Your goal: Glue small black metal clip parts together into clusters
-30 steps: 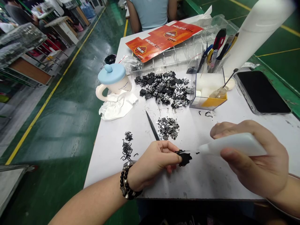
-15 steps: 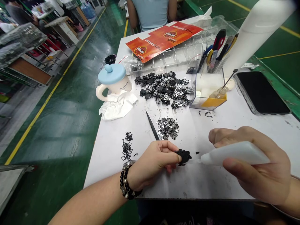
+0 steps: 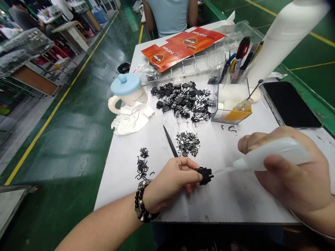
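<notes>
My left hand (image 3: 180, 174) pinches a small black plastic part (image 3: 205, 176) between thumb and fingers, just above the table. Wrapped in my right hand (image 3: 293, 174) is a translucent white squeeze bottle (image 3: 277, 153), tilted so its thin nozzle points left. The nozzle tip reaches the right edge of the black part; whether it touches I cannot tell. Black tweezers (image 3: 170, 141) lie beyond my left hand, beside a pile of small silvery metal pieces (image 3: 187, 143). Left of them are small curved black pieces (image 3: 142, 165). Farther back lies a heap of black-and-silver parts (image 3: 183, 99).
A blue-lidded mug (image 3: 134, 96) and crumpled tissue (image 3: 132, 118) stand at left. A clear tool holder (image 3: 231, 104), phone (image 3: 290, 104) and tall white bottle (image 3: 285, 38) are at right. Behind are clear trays (image 3: 204, 62) under an orange printed sheet (image 3: 183, 47). A person (image 3: 170, 15) sits beyond.
My right hand has raised and tilted the squeeze bottle, its nozzle now angled down toward the black part. My left hand stays nearly still. A small dark bit beside the part no longer shows.
</notes>
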`<state>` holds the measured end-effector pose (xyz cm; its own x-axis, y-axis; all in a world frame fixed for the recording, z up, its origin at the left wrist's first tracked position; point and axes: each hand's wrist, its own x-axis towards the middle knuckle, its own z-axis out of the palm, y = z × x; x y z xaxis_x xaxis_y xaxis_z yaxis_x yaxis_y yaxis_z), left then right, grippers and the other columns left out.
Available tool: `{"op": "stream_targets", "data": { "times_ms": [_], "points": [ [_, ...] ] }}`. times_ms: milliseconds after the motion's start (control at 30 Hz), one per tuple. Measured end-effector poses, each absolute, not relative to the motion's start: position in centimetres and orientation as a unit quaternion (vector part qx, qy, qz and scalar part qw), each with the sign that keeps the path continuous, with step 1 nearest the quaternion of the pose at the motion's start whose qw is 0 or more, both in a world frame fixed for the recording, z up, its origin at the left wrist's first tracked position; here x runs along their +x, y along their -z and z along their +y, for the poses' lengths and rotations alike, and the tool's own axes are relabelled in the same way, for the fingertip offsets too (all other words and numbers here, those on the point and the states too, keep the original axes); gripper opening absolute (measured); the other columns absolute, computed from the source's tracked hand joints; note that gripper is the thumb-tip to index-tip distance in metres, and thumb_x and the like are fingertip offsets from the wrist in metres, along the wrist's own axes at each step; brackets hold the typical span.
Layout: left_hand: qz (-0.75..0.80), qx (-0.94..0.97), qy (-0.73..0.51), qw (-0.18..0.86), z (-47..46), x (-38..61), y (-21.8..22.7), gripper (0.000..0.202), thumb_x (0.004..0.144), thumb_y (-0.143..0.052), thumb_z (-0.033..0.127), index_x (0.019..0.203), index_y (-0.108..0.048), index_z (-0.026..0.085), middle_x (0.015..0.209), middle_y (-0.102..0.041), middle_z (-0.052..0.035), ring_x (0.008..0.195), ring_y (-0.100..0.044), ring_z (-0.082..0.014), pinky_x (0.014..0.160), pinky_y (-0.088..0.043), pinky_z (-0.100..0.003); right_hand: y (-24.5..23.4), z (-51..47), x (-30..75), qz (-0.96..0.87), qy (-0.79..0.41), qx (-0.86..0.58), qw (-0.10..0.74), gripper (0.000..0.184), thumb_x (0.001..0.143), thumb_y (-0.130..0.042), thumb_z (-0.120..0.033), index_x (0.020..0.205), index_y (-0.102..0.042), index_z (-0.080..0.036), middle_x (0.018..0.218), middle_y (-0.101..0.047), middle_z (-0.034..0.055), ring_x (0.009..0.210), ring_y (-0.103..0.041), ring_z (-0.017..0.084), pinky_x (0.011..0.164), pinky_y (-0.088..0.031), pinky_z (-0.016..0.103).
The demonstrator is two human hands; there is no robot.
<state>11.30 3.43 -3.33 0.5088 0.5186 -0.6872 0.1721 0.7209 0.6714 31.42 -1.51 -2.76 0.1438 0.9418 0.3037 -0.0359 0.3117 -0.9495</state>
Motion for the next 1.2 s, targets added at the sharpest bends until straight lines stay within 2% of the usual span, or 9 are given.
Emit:
{"op": "stream_targets", "data": {
  "times_ms": [233, 500, 633, 700, 800, 867, 967, 1067, 1200],
  "points": [
    [0.485, 0.367, -0.115, 0.786, 3.4, 11.4, 3.2, 0.015, 0.059, -0.066, 0.018, 0.071, -0.056, 0.015, 0.05, -0.057, 0.0043, 0.039, -0.044, -0.005, 0.042, -0.029, -0.018, 3.0, -1.7, 31.1, -0.628, -0.386, -0.39, 0.552, 0.01, 0.082, -0.059, -0.013, 0.087, -0.058, -0.022, 0.066, -0.05, 0.0001, 0.06, -0.048, 0.016, 0.056, -0.039, 0.033],
    [0.483, 0.365, -0.114, 0.788, 3.3, 11.3, 3.2, 0.016, 0.06, -0.066, 0.017, 0.071, -0.056, 0.015, 0.051, -0.057, 0.0043, 0.039, -0.044, -0.0052, 0.042, -0.029, -0.018, 2.9, -1.7, 31.0, -0.631, -0.377, -0.401, 0.546, 0.009, 0.081, -0.061, -0.016, 0.085, -0.058, -0.023, 0.063, -0.05, -0.0003, 0.058, -0.048, 0.016, 0.055, -0.04, 0.032],
    [0.482, 0.366, -0.106, 0.789, 3.4, 11.3, 3.2, 0.015, 0.059, -0.066, 0.017, 0.071, -0.056, 0.015, 0.05, -0.057, 0.0048, 0.038, -0.044, -0.0049, 0.042, -0.029, -0.018, 3.0, -1.5, 31.3, -0.578, -0.394, -0.418, 0.58, 0.003, 0.082, -0.061, -0.022, 0.083, -0.059, -0.022, 0.065, -0.052, 0.0017, 0.06, -0.048, 0.017, 0.054, -0.039, 0.033],
    [0.479, 0.366, -0.108, 0.791, 3.4, 11.3, 3.2, 0.014, 0.059, -0.065, 0.016, 0.07, -0.056, 0.015, 0.049, -0.057, 0.0052, 0.038, -0.044, -0.0046, 0.043, -0.031, -0.018, 3.1, -1.1, 31.5, -0.527, -0.38, -0.438, 0.621, 0.01, 0.083, -0.061, -0.031, 0.08, -0.057, -0.023, 0.065, -0.052, 0.0022, 0.06, -0.048, 0.018, 0.055, -0.04, 0.034],
    [0.478, 0.365, -0.113, 0.791, 3.4, 11.3, 3.2, 0.014, 0.058, -0.064, 0.015, 0.069, -0.055, 0.015, 0.05, -0.058, 0.0047, 0.038, -0.044, -0.0049, 0.042, -0.03, -0.018, 3.6, 0.2, 31.8, -0.486, -0.311, -0.501, 0.645, 0.014, 0.085, -0.059, -0.038, 0.085, -0.051, -0.025, 0.07, -0.051, 0.0009, 0.06, -0.049, 0.018, 0.055, -0.039, 0.033],
    [0.481, 0.362, -0.116, 0.79, 3.3, 11.4, 3.2, 0.014, 0.058, -0.064, 0.015, 0.069, -0.055, 0.015, 0.05, -0.058, 0.004, 0.038, -0.044, -0.0053, 0.04, -0.028, -0.018, 4.0, 1.3, 31.9, -0.503, -0.285, -0.537, 0.615, 0.017, 0.084, -0.061, -0.036, 0.086, -0.048, -0.025, 0.071, -0.047, -0.0009, 0.06, -0.046, 0.015, 0.054, -0.038, 0.03],
    [0.486, 0.357, -0.118, 0.789, 3.3, 11.4, 3.1, 0.015, 0.056, -0.064, 0.015, 0.068, -0.055, 0.015, 0.049, -0.057, 0.0041, 0.039, -0.043, -0.0053, 0.039, -0.028, -0.018, 4.4, 3.1, 31.7, -0.581, -0.267, -0.568, 0.518, 0.024, 0.078, -0.066, -0.032, 0.078, -0.045, -0.022, 0.072, -0.044, -0.0019, 0.063, -0.045, 0.014, 0.059, -0.038, 0.029],
    [0.489, 0.36, -0.122, 0.785, 3.3, 11.5, 3.0, 0.017, 0.055, -0.064, 0.016, 0.068, -0.054, 0.015, 0.048, -0.056, 0.0046, 0.039, -0.043, -0.0053, 0.039, -0.028, -0.018, 4.7, 4.9, 31.0, -0.642, -0.233, -0.599, 0.419, 0.024, 0.077, -0.064, -0.028, 0.083, -0.042, -0.021, 0.077, -0.051, -0.0001, 0.066, -0.051, 0.014, 0.061, -0.039, 0.03],
    [0.488, 0.364, -0.125, 0.784, 3.3, 11.5, 3.0, 0.018, 0.054, -0.065, 0.016, 0.069, -0.055, 0.015, 0.05, -0.056, 0.0045, 0.041, -0.044, -0.0059, 0.04, -0.03, -0.018, 5.3, 6.7, 29.5, -0.673, -0.201, -0.619, 0.351, 0.024, 0.079, -0.059, -0.026, 0.093, -0.04, -0.02, 0.08, -0.057, 0.0034, 0.063, -0.055, 0.017, 0.056, -0.037, 0.03]
  ]
}}
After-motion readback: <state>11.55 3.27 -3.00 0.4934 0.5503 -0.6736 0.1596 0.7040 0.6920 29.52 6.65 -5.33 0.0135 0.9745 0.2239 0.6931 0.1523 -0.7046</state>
